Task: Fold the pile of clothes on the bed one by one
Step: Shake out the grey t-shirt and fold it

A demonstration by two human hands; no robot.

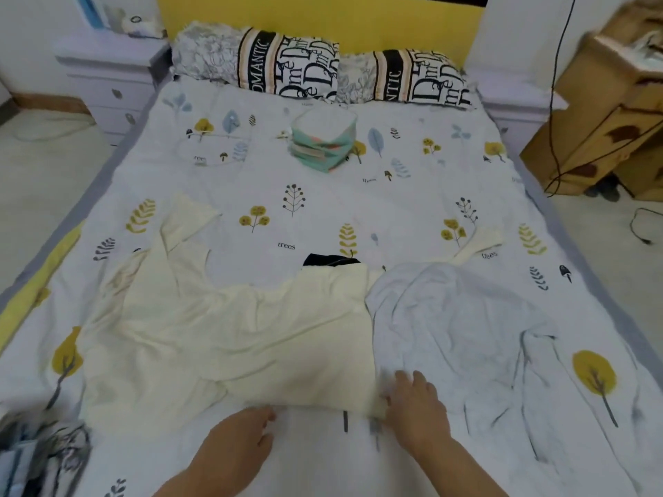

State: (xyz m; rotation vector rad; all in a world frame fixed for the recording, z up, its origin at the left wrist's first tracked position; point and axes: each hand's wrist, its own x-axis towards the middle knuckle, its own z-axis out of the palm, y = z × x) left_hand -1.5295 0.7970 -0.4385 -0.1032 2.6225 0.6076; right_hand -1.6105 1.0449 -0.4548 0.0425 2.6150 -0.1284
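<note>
On the near half of the bed (323,195), a cream shirt (229,335) lies spread out, partly folded, with one sleeve reaching up toward the left and its right side turned in to a straight edge. A bit of black cloth (328,260) peeks out just above its collar. The left hand (236,446) rests at the shirt's near hem, fingers curled at the cloth; motion blur keeps me from telling whether its grip is closed on the hem or merely touching it. The right hand (416,403) sits at the shirt's near right corner, fingers stretched forward and fairly straight, thumb side against the cloth, so its grip looks open rather than pinching. Just beside the shirt on the right lies a pale blue-white garment (459,317), crumpled and unfolded, touching the shirt's edge. Farther up the bed, well apart from both, stands a small stack of folded clothes (324,143) in mint and white. Two patterned pillows (287,64) lie against the yellow headboard (323,16). At the lower left corner sits a blurred grey and black heap of clothes (43,457).
</note>
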